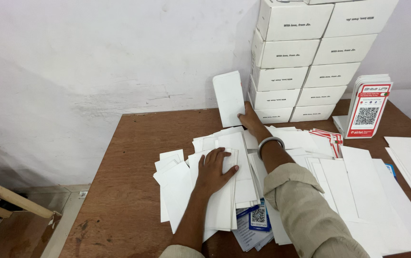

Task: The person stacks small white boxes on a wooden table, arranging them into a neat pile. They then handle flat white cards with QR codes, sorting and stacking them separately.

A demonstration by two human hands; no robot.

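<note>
My left hand (213, 171) lies flat, fingers spread, on a loose heap of white paper envelopes (224, 191) in the middle of the brown wooden table (133, 157). My right hand (250, 120), with a grey bangle on the wrist, reaches to the far side and holds a white envelope (229, 98) upright on its edge against the white wall, just left of the stacked boxes.
Two tall stacks of white cardboard boxes (305, 57) stand at the back against the wall. A red and white card stand (368, 107) sits at the right. More white sheets (406, 167) and red-edged cards (329, 138) cover the right side. The table's left edge drops to the floor.
</note>
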